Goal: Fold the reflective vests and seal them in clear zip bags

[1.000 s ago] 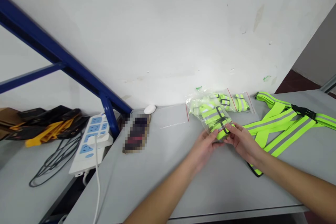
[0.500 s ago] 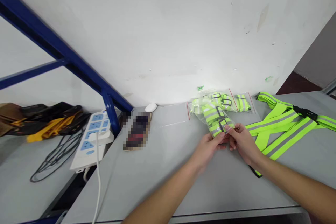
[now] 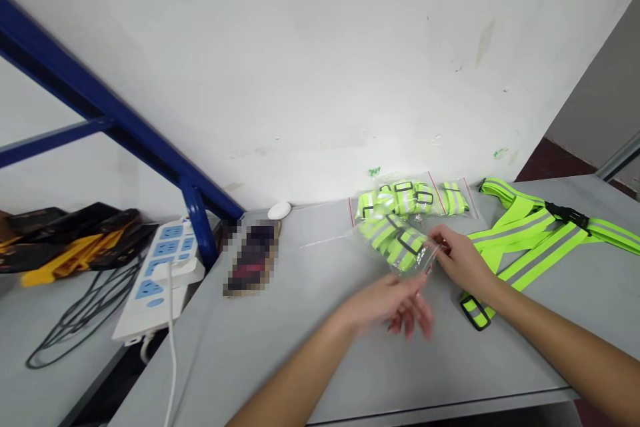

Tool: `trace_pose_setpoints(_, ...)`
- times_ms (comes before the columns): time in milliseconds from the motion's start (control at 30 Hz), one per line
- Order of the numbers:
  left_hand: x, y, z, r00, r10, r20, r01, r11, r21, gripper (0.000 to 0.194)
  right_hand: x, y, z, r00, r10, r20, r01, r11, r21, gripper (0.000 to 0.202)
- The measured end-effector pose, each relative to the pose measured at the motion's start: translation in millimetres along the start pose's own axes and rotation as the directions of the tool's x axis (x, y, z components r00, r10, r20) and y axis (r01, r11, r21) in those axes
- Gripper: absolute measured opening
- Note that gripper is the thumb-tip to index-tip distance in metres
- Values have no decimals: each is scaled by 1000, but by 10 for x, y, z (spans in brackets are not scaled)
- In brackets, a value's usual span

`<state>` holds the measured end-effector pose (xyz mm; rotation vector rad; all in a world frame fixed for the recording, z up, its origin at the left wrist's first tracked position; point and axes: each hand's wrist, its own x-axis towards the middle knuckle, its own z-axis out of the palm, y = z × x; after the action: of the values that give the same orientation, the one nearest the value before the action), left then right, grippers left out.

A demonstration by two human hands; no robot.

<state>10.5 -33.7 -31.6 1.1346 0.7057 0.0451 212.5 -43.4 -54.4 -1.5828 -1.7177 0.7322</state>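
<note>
the clear bag (image 3: pixel 419 261) of neon straps (image 3: pixel 387 239) sits at the right hand's (image 3: pixel 459 259) fingertips, its edge pinched there; the left hand (image 3: pixel 384 301) (blurred from here) splays some fingers by its near corner, grip unclear. right of both, a neon harness (image 3: pixel 533 230) lies on the surface (image 3: pixel 545 347).

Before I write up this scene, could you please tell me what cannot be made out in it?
In the head view:
- Left hand: blurred by motion; whether it grips the bag is unclear.
- Pixelated object: masked by blocks, unidentifiable.
- Strap harness: cut off at right edge.
- White cable: cut off at bottom edge.
</note>
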Motion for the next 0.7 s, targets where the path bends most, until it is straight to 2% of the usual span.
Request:
trace_pose_setpoints(33,-54,24,0,985,-63,162,46,993,104,64,5,10,3,1000,-16,22,16,1000,-25,17)
trace_pose_setpoints(67,-110,51,6,948,-106,299,51,981,186,63,7,19,10,999,-26,48,28,999,-45,15)
trace_pose_setpoints(100,-162,77,16,925,-95,367,9,974,228,60,7,25,21,997,-32,73,37,997,-62,14)
trace_pose_setpoints(133,-206,100,31,937,-15,349,-73,968,239,57,4,26,35,995,-37,96,44,996,-72,12)
trace_pose_setpoints(167,-237,118,46,962,120,244,-184,949,257,53,-5,23,51,992,-43,116,52,996,-76,10)
trace_pose_setpoints(200,-252,129,61,955,284,78,-294,899,325,49,-17,15,69,990,-55,133,65,995,-74,8)
trace_pose_setpoints(233,-253,132,71,892,444,-91,-359,815,456,47,-34,3,88,987,-73,146,83,994,-66,7)
trace_pose_setpoints(267,-240,124,74,798,568,-203,-345,706,618,50,-53,-12,107,983,-94,160,104,993,-57,7)
trace_pose_setpoints(300,-216,108,69,731,639,-240,-263,588,765,58,-75,-27,124,978,-114,177,125,991,-49,7)
trace_pose_setpoints(333,-184,84,56,716,659,-230,-154,470,869,67,-97,-42,139,970,-133,202,145,988,-46,9)
trace_pose_setpoints(400,-112,26,13,763,613,-206,18,299,954,74,-138,-66,160,953,-155,262,178,982,-67,13)
trace_pose_setpoints(467,-48,-21,-35,795,562,-227,110,235,966,71,-167,-79,171,939,-148,310,193,974,-121,17)
trace_pose_setpoints(600,35,-47,-68,771,567,-290,224,184,957,59,-189,-93,191,948,-77,310,143,970,-199,14)
trace_pose_setpoints(700,79,-63,-43,757,576,-310,283,139,949,58,-190,-120,209,954,-13,300,88,967,-238,13)
